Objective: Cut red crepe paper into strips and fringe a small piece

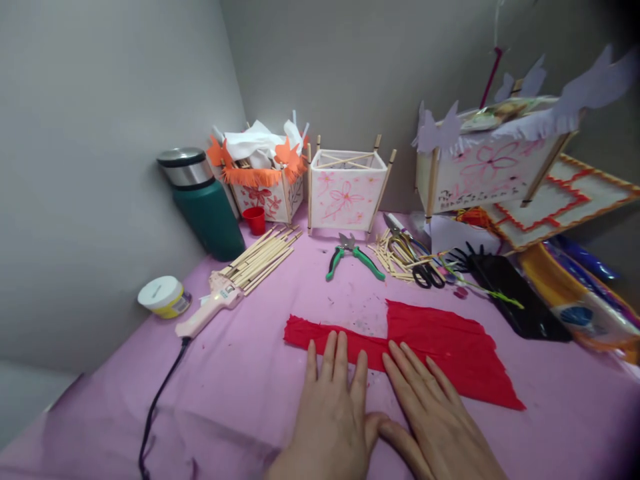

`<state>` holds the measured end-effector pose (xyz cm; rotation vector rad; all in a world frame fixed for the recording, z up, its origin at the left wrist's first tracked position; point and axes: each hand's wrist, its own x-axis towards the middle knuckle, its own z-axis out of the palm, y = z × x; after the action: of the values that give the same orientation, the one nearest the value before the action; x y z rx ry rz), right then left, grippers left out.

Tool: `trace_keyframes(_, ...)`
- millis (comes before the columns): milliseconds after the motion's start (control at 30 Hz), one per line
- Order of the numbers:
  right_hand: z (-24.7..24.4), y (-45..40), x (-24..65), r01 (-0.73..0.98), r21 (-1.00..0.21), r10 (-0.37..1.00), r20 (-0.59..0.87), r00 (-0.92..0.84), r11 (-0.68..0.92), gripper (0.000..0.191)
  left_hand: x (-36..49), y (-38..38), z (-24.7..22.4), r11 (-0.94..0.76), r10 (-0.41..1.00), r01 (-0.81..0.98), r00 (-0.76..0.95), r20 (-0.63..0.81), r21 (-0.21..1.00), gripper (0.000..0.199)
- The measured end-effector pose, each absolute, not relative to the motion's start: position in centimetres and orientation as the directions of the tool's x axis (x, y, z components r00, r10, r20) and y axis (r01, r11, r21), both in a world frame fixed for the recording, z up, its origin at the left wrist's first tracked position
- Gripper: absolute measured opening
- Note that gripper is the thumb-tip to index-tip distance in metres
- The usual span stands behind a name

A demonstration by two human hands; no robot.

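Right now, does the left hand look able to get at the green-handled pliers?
Probably yes: the left hand lies spread, partly on the red material, and appears to grasp nothing. The green-handled pliers lie farther forward on the purple surface, and I see nothing standing in between.

Soft, fairly even light covers the tabletop [260, 393], dimmer toward the lower left. The fingers [341, 357] at lower centre cast only faint shadows. Small glints mark the blue wrapper [594, 260] at right. Wide-angle stretch distorts the paper lantern [485, 173] at upper right, where the corner blurs into black.
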<state>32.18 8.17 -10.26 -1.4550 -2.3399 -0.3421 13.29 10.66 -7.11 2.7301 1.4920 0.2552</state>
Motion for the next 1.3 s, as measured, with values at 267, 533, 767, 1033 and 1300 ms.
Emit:
trace_keyframes(267, -9.9, 8.4, 32.3, 0.885, 0.033, 0.796, 0.424, -0.433, 0.464, 0.081, 9.8, 11.6, -5.7, -0.457, 0.888, 0.885, 0.448, 0.101, 0.089, 0.063)
trace_keyframes(533, -9.5, 8.4, 32.2, 0.884, 0.053, 0.795, 0.415, -0.442, 0.464, 0.084, 5.7, 13.1, -4.6, -0.361, 0.895, 0.932, 0.335, 0.296, 0.037, 0.047)
trace_keyframes(767, -9.6, 8.4, 32.1, 0.889, 0.043, 0.802, 0.415, -0.431, 0.455, 0.082, 7.1, 13.6, -4.6, -0.586, 0.793, 0.764, 0.473, 0.383, 0.271, 0.026)
trace_keyframes(1033, -9.4, 8.5, 32.0, 0.889, 0.073, 0.796, 0.415, -0.440, 0.452, 0.082, 6.0, 14.9, -5.1, -0.433, 0.862, 0.899, 0.391, 0.321, 0.067, 0.023)
trace_keyframes(1300, -9.4, 8.4, 32.0, 0.892, 0.095, 0.805, 0.398, -0.440, 0.441, 0.074, 6.5, 14.0, -5.1, -0.566, 0.757, 0.810, 0.440, 0.483, 0.150, 0.025)
